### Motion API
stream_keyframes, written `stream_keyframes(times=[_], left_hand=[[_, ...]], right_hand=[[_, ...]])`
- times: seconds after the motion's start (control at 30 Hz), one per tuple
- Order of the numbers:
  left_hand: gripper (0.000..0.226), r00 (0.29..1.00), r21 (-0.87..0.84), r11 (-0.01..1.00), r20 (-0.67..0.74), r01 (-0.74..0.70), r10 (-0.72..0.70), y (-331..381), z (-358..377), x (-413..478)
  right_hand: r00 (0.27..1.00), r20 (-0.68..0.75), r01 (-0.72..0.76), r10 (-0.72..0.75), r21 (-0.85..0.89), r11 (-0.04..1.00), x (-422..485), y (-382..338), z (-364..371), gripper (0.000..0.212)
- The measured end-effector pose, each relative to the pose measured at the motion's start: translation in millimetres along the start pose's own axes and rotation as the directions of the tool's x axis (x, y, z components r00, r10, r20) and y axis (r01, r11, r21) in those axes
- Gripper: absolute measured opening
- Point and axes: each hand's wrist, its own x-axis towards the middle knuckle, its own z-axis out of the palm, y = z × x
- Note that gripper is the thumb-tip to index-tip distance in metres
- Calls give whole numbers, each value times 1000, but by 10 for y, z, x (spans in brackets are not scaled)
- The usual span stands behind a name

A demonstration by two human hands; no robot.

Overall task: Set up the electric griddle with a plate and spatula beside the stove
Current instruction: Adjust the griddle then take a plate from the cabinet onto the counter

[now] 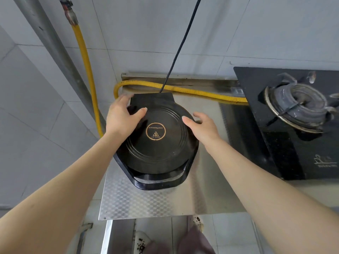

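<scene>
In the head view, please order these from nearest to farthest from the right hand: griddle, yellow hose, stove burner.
1. griddle, just left of the right hand.
2. yellow hose, behind it, along the wall.
3. stove burner, far to the right.

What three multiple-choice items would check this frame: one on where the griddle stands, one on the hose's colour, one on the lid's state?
1. Where does the griddle stand?
A. On the steel counter, left of the stove.
B. On the floor.
C. In a sink.

2. What colour is the hose behind it?
A. Red.
B. Yellow.
C. Green.

3. How is the griddle's lid?
A. Raised upright.
B. Taken off.
C. Shut flat.

Answers:
1 A: its base sits on the patterned steel beside the black stove.
2 B: the ribbed hose along the wall is yellow.
3 C: the ringed lid lies flat on the base.
</scene>
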Motion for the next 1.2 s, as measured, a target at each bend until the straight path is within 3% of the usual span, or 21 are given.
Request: stream_keyframes(times=[0.13,0.3,0.47,0.77,0.97,1.07,1.2], left_hand=[[51,975,26,975,18,-221,221,368,144,-324],[39,958,41,959,77,-281,278,593,202,-753],[31,970,40,969,46,-242,240,873,364,-1290],[23,981,-28,981,-32,-191,191,1215,1150,-2523],[11,981,38,982,-57,-186,188,832,1478,-3257],[8,994,34,994,-36,-106,107,485,1659,-3479],[7,998,90,996,55,12,-17,-65,1922,-3689]], right_hand=[[990,-127,56,-56,-3,998,-172,119,-204,47],[980,-134,149,-144,28,988,-391,194,-538,29],[985,-27,172,-170,135,976,-712,393,-960,16],[984,94,113,-150,320,941,-1332,1317,-1514,16],[951,272,29,-147,397,917,-1727,1950,-1289,16],[924,364,-22,-117,355,935,-1775,2359,-1069,18],[925,379,-81,-32,278,957,-1666,2884,-791,18]])
